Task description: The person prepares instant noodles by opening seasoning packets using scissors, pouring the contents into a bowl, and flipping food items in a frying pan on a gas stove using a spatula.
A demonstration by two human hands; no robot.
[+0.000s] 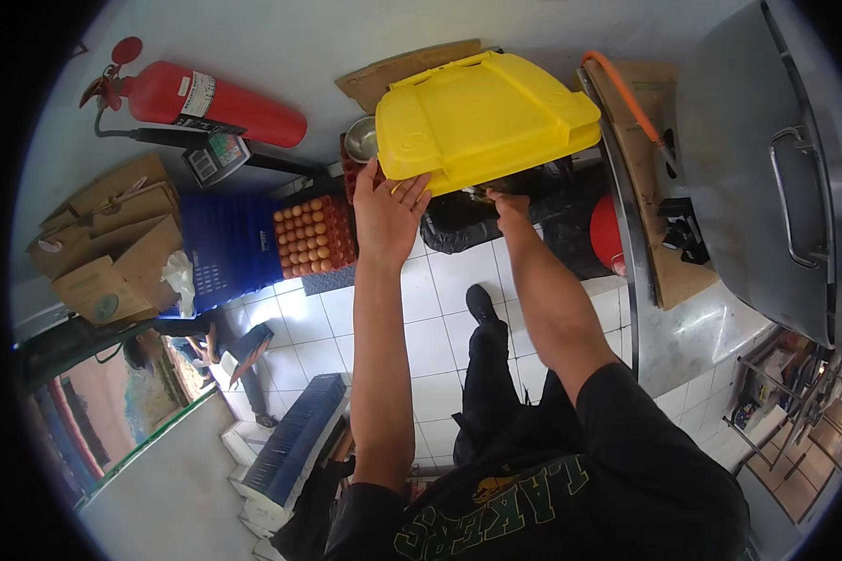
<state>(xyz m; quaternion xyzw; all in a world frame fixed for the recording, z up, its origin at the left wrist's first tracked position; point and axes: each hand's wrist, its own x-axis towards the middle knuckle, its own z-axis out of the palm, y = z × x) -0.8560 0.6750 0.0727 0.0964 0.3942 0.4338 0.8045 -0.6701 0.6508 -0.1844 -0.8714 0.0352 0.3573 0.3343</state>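
A yellow plastic bin lid (477,112) is tilted up against the wall side, over a bin lined with a black plastic bag (452,228). My left hand (391,210) holds the lid's lower left edge, palm turned up and fingers spread along the rim. Under that same edge, my right hand (511,210) reaches to the mouth of the bag. Its fingers are partly hidden there, and whether they grip something is unclear. Something pale and yellowish, too dim to name, shows in the dark opening beside these fingers.
Left of the bin are stacked egg trays (305,238), a metal bowl (361,140), a blue plastic crate (228,245) and cardboard boxes (112,259). A fire extinguisher (217,105) is by the wall. A steel counter (695,343) borders the right. Another person (203,343) sits at lower left.
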